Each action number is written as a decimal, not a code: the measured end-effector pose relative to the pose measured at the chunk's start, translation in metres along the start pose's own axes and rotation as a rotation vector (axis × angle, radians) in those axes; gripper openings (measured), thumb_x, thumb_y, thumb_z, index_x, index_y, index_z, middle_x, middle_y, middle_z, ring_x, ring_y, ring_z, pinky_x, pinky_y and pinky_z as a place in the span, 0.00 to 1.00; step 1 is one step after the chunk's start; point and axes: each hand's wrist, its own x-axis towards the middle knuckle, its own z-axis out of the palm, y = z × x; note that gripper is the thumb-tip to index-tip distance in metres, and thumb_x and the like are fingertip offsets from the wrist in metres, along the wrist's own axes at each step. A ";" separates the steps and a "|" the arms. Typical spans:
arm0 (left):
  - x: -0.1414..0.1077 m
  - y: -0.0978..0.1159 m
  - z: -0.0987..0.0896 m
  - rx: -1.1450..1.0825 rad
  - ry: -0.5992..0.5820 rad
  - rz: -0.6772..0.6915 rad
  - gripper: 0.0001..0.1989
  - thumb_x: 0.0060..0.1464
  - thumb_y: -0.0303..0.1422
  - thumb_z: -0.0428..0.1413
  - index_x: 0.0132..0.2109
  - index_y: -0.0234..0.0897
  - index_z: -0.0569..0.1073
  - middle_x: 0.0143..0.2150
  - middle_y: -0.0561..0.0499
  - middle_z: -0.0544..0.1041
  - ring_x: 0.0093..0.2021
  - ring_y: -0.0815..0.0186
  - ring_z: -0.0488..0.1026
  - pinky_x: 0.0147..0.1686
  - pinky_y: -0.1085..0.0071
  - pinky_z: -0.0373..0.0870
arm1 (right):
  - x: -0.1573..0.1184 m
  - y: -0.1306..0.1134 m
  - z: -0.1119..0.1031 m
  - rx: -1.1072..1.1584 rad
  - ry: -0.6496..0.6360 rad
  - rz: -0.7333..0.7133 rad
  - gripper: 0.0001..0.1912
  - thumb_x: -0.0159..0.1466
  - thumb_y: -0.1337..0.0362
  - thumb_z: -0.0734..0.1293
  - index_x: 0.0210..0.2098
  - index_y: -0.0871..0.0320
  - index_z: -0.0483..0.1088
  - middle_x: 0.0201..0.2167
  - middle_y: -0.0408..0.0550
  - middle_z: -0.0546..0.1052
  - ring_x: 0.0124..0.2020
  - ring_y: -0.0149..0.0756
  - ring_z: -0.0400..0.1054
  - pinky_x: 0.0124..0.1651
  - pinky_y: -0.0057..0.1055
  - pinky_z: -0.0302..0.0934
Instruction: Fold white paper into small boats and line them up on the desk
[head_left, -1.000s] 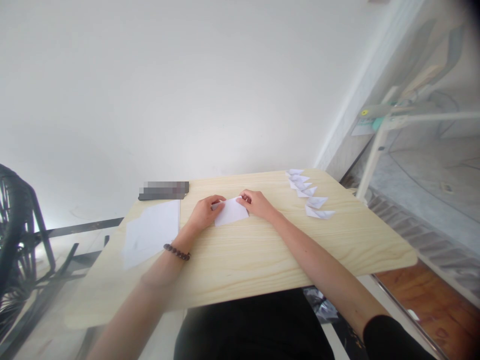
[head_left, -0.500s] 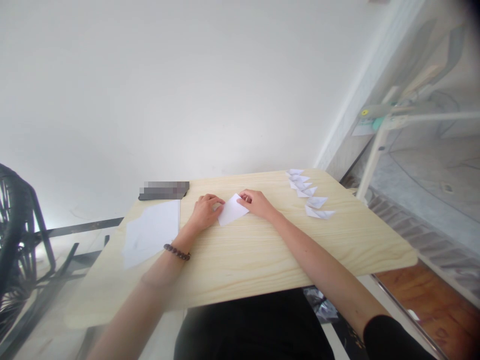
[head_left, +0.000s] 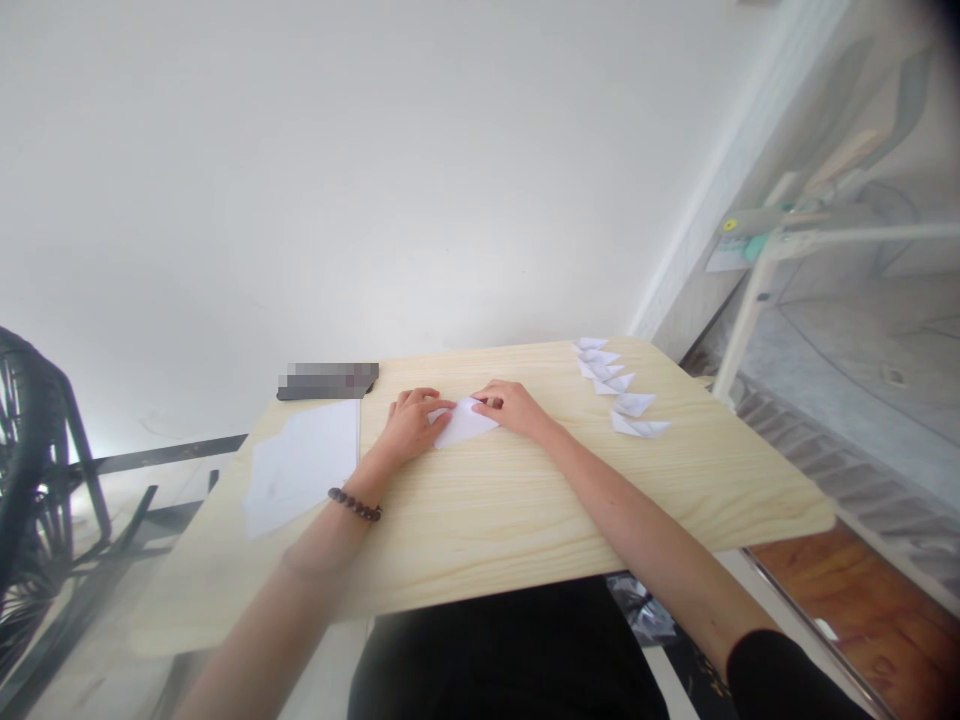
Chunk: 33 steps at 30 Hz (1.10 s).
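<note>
Holds a small, white, folded paper sheet (head_left: 466,430) toward the far edge of the pale wood-grain table (head_left: 480,520), pinching the right end with the right hand (head_left: 480,403) and the left end between thumb and forefinger of the left hand (head_left: 450,410), presumably to steady the fold. Note white, pointed, folded paper pieces (head_left: 616,384) near the far right corner, probably set aside. Cannot make out the finger-covered ends or the pixelated dark object (head_left: 328,383) at the far left corner.
</note>
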 end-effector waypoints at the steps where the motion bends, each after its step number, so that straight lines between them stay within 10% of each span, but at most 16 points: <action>1: -0.001 0.000 0.000 0.016 0.006 -0.010 0.15 0.52 0.40 0.46 0.46 0.49 0.70 0.50 0.48 0.64 0.52 0.54 0.55 0.49 0.55 0.52 | 0.000 0.000 0.000 -0.001 -0.005 -0.004 0.12 0.55 0.62 0.63 0.38 0.59 0.72 0.32 0.45 0.71 0.25 0.24 0.61 0.32 0.23 0.54; 33: -0.002 -0.003 0.003 0.139 -0.017 -0.065 0.19 0.54 0.44 0.42 0.52 0.49 0.64 0.53 0.48 0.61 0.53 0.54 0.55 0.49 0.54 0.54 | -0.003 0.000 -0.005 0.032 -0.152 -0.097 0.16 0.55 0.71 0.61 0.42 0.52 0.71 0.39 0.43 0.70 0.23 0.21 0.56 0.30 0.22 0.52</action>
